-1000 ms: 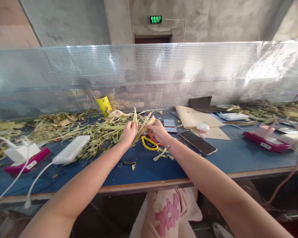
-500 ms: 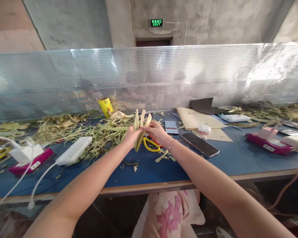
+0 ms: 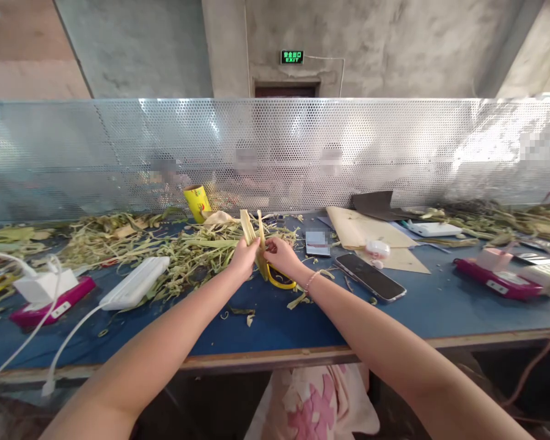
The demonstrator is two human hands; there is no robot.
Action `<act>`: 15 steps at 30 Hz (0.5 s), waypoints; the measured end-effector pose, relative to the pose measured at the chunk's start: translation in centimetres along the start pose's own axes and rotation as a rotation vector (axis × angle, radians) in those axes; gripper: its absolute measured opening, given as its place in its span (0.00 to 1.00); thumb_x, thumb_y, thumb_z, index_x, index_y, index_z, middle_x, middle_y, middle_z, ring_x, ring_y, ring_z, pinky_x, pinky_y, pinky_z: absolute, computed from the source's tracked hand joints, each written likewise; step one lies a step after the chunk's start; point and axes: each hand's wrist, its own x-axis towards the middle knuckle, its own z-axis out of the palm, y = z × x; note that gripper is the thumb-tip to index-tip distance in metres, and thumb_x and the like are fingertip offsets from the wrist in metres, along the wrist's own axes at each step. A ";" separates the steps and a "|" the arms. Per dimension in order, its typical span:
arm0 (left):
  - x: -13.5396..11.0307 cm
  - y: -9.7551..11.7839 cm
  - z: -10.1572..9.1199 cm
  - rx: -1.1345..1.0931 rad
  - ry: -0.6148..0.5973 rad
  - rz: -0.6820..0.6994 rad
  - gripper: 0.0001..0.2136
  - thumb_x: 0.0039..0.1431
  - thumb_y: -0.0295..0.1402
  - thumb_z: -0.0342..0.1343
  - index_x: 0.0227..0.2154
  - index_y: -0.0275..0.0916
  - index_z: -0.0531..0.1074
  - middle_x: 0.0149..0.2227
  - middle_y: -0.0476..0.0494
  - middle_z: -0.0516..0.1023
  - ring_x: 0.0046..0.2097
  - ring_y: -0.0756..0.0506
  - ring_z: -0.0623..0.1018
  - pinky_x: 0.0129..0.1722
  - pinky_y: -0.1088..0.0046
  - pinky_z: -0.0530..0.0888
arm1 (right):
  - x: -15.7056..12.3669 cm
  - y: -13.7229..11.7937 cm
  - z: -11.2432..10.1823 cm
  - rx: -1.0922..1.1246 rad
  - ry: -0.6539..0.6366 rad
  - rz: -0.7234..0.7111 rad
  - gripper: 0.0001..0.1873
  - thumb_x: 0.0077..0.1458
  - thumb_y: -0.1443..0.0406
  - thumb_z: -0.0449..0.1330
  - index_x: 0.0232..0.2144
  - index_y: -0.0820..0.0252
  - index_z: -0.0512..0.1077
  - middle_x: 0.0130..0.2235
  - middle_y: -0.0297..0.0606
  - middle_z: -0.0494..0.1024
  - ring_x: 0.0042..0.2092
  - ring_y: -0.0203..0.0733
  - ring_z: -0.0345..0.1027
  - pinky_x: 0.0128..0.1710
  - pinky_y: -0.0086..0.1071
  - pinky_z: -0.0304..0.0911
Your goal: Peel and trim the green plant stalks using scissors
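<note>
My left hand (image 3: 244,259) is closed around pale yellow-green plant strips (image 3: 247,227), whose split ends stand up above the fingers. Close beside it, my right hand (image 3: 280,254) pinches a narrower strip (image 3: 261,227) of the same plant. The lower part of the piece hangs below my fingers, partly hidden by them. Under my right hand lie yellow looped handles (image 3: 282,284), perhaps of scissors; the rest of that tool is hidden. A heap of shredded dry plant strips (image 3: 195,260) spreads just left of and behind my hands.
On the blue table (image 3: 275,333) are a white power bank (image 3: 135,282), magenta power strips (image 3: 52,305), a phone (image 3: 370,277), an earphone case (image 3: 377,249), beige sheets (image 3: 362,227) and a yellow tube (image 3: 197,203). A perforated metal screen (image 3: 284,146) stands behind.
Three pale ends stood up close together before; now two stand apart, with a gap between them. My right hand sits slightly lower, and the whole view has shifted a little.
</note>
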 end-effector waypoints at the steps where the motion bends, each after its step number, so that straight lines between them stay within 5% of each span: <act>1: 0.0 0.0 0.0 0.002 0.002 0.011 0.12 0.39 0.35 0.61 0.28 0.38 0.66 0.25 0.50 0.72 0.29 0.50 0.73 0.30 0.73 0.69 | -0.1 -0.3 -0.1 -0.029 0.006 -0.009 0.08 0.35 0.69 0.58 0.24 0.58 0.64 0.24 0.29 0.66 0.27 0.33 0.61 0.30 0.30 0.60; 10: -0.5 0.7 0.0 0.082 0.045 0.097 0.14 0.32 0.32 0.63 0.26 0.37 0.69 0.27 0.47 0.74 0.30 0.48 0.73 0.31 0.72 0.68 | -0.6 -0.7 -0.1 -0.049 0.037 0.029 0.10 0.33 0.71 0.60 0.22 0.58 0.62 0.22 0.27 0.66 0.26 0.32 0.60 0.30 0.29 0.59; 15: -0.2 0.9 -0.3 0.010 0.076 0.068 0.15 0.30 0.34 0.64 0.25 0.36 0.68 0.24 0.49 0.73 0.26 0.50 0.71 0.27 0.74 0.67 | -0.6 -0.6 -0.3 0.282 -0.006 0.180 0.11 0.33 0.66 0.62 0.24 0.59 0.65 0.22 0.27 0.67 0.24 0.32 0.62 0.22 0.27 0.59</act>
